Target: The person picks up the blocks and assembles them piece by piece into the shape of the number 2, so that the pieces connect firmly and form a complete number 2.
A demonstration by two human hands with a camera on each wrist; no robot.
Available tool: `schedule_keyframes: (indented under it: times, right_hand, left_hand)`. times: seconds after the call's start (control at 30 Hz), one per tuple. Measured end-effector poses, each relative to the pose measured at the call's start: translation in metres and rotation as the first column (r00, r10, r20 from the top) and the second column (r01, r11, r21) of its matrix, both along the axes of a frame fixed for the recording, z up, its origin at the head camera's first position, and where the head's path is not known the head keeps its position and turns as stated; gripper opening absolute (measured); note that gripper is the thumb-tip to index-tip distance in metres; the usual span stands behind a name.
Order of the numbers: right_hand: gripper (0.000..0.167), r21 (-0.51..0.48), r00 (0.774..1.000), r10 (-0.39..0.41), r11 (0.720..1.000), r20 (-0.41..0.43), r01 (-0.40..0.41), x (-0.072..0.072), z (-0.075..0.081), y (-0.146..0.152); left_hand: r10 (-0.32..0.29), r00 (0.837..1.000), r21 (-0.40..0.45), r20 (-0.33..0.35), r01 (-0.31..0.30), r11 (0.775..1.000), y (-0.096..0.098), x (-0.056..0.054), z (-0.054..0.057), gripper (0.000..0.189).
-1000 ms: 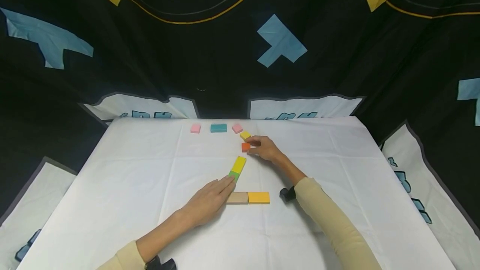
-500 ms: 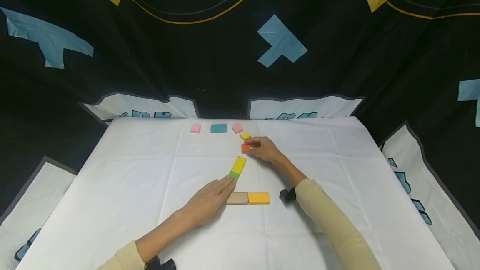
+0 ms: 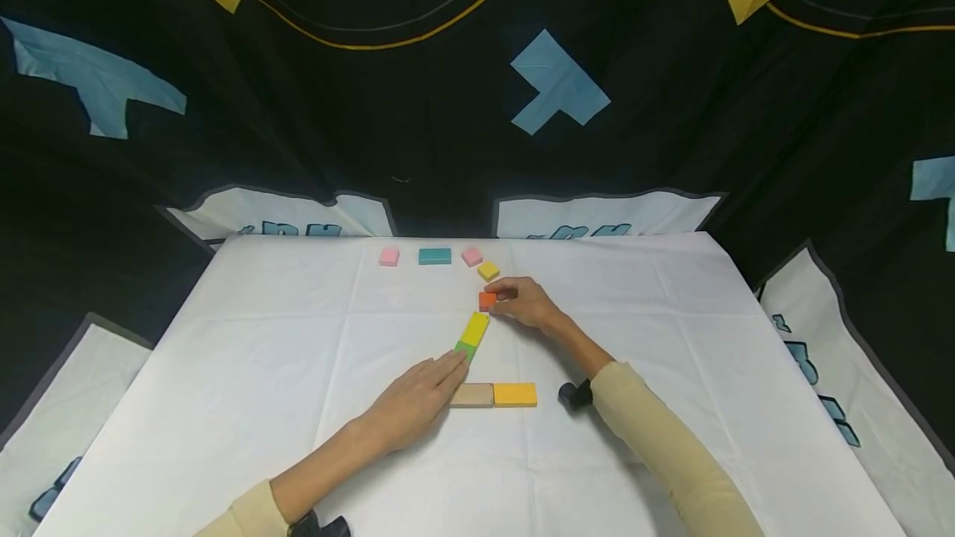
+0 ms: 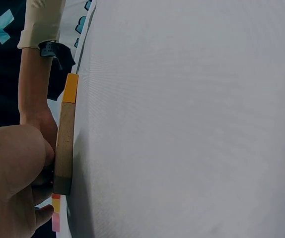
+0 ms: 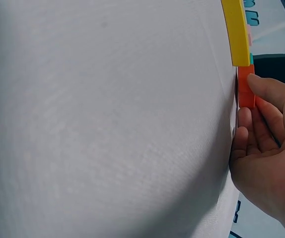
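Observation:
My right hand (image 3: pixel 525 302) pinches a small red-orange block (image 3: pixel 487 299) between thumb and fingers. The thumb lies along that block's near side in the right wrist view. Just below it in the head view, a yellow block (image 3: pixel 475 327) continues end to end into a green block (image 3: pixel 466 350), set at a slant. The fingers of my left hand (image 3: pixel 414 404) lie straight, their tips over the green block, hiding its lower part. Beside that hand, a tan wooden block (image 3: pixel 474 394) stands end to end with an orange-yellow block (image 3: pixel 515 394).
Farther back on the white-covered table (image 3: pixel 246 404) are a small yellow block (image 3: pixel 488 271), a pink block (image 3: pixel 472 255), a teal block (image 3: pixel 435 256) and another pink block (image 3: pixel 389 257). A black patterned cloth (image 3: pixel 433 123) hangs behind the far edge.
My right hand has brought the red-orange block slightly nearer to me, away from the small yellow block and closer to the slanted yellow one. The left hand stays in place.

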State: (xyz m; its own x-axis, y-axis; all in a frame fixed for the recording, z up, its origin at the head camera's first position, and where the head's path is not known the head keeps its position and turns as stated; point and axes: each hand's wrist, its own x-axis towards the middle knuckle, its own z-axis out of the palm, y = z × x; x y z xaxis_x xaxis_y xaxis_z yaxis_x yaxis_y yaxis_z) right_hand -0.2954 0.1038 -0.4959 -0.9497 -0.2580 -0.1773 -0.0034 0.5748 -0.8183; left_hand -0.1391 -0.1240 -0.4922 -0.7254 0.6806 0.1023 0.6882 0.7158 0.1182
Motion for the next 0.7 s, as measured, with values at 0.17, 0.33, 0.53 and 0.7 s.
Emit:
schedule_keyframes:
  times: [0.17, 0.33, 0.53, 0.7]
  right_hand:
    - [0.034, 0.003, 1.0, -0.005, 1.0, -0.003, 0.005, 0.0008, 0.0002, -0.0017]
    - [0.034, 0.009, 1.0, -0.004, 1.0, -0.007, 0.004, 0.001, -0.0014, -0.0026]
    - [0.035, 0.004, 1.0, 0.002, 1.0, -0.004, -0.002, 0.0014, -0.0007, -0.0033]
    - [0.034, -0.002, 1.0, 0.009, 1.0, 0.0, -0.009, 0.0009, -0.0008, -0.0028]
  left_hand:
    - [-0.004, 1.0, 0.004, -0.006, 0.004, 1.0, 0.0, -0.0002, 0.0013, 0.048]
    - [-0.005, 1.0, 0.002, -0.008, 0.005, 1.0, 0.0001, -0.0002, 0.0015, 0.048]
    - [-0.005, 1.0, 0.001, -0.009, 0.005, 1.0, 0.0, -0.0002, 0.0011, 0.048]
    - [-0.005, 1.0, -0.002, -0.011, 0.005, 1.0, -0.0002, -0.0002, 0.0014, 0.048]
